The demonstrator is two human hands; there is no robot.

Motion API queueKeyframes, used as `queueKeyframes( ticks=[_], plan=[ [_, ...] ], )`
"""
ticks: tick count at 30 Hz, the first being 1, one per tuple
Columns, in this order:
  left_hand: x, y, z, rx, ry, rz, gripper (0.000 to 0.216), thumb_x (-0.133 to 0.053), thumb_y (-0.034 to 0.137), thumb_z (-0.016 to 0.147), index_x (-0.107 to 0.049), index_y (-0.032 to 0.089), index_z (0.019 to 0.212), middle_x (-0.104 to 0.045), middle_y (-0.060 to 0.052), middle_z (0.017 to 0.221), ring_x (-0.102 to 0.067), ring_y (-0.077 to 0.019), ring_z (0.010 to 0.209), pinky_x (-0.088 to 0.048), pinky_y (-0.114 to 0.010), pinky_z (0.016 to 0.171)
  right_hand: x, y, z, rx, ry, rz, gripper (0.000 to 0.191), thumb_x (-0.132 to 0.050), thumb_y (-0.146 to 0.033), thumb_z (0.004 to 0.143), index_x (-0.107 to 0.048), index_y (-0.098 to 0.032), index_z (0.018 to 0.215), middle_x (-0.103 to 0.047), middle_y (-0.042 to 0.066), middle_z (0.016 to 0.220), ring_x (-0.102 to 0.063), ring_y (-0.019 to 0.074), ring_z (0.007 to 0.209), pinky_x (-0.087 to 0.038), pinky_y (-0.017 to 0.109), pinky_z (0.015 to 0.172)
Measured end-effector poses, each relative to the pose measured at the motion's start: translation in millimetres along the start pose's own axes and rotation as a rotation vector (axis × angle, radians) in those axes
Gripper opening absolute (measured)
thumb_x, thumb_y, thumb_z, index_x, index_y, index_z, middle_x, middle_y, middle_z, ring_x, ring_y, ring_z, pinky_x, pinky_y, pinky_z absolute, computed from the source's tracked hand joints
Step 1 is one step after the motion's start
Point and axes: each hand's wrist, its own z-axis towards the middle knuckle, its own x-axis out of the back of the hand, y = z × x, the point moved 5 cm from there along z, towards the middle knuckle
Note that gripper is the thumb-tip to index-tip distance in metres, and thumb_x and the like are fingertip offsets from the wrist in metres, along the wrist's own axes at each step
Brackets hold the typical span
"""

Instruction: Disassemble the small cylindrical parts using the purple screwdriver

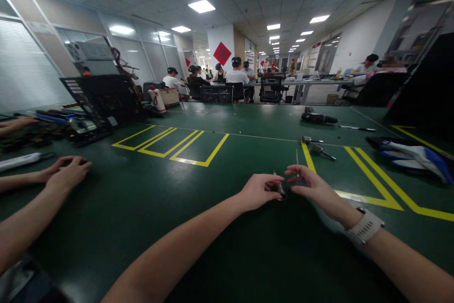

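Pinched in the fingertips of my left hand (260, 193) is a metal socket bit (281, 192), its round end facing down and right, with a thin tip showing above the fingers. Just to the right, my right hand (312, 183) is closed on a small screwdriver (299, 179) held upright, its thin shaft pointing up. The two hands are close together, above the green table (213, 227). Beyond my right hand lie a short socket bit (311, 140) and another metal bit with a thicker head (322, 152).
A black power drill (319, 117) and a long thin rod (356, 128) lie at the back right. Blue-and-white gloves (414, 156) are at the right. A co-worker's hands (69, 170) rest at the left, near a black computer case (106, 104). Yellow tape (189, 163) marks the table.
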Motion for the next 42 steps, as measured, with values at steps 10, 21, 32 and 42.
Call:
queueKeyframes(
  ticks=[10,21,32,42],
  plan=[
    [0,24,-11,-0.164,0.027,0.270,0.032,-0.069,0.016,0.074,-0.058,0.019,0.104,-0.062,-0.005,0.108,-0.056,-0.0206,0.101,-0.044,-0.038,0.087,18,-9,-4,0.083,0.353,0.186,0.033,-0.065,-0.039,0.074,-0.059,-0.021,0.100,-0.068,0.006,0.089,-0.064,0.0211,0.083,-0.051,0.039,0.076],
    [12,-5,1,-0.019,0.342,-0.465,0.031,-0.066,0.000,0.070,-0.050,0.016,0.092,-0.062,-0.004,0.102,-0.064,-0.0179,0.091,-0.051,-0.041,0.086,13,-17,-17,0.182,0.432,0.098,0.036,-0.057,-0.053,0.079,-0.058,-0.019,0.068,-0.051,-0.003,0.051,-0.048,0.0130,0.046,-0.038,0.026,0.046],
    [16,-18,0,0.151,0.483,-0.751,0.031,-0.060,0.000,0.078,-0.064,0.016,0.103,-0.062,-0.009,0.111,-0.060,-0.0199,0.102,-0.050,-0.041,0.093,-7,-18,-16,0.183,0.223,-0.162,0.038,-0.051,-0.050,0.083,-0.055,-0.020,0.061,-0.053,-0.002,0.049,-0.050,0.0149,0.047,-0.040,0.028,0.049],
    [15,-22,0,0.151,0.439,-0.709,0.029,-0.061,0.003,0.078,-0.068,0.018,0.102,-0.067,-0.007,0.107,-0.063,-0.0190,0.097,-0.048,-0.041,0.094,-16,-27,-20,0.240,0.123,-0.259,0.033,-0.049,-0.043,0.085,-0.055,-0.020,0.062,-0.054,-0.002,0.052,-0.052,0.0149,0.049,-0.040,0.028,0.050]
  ],
)
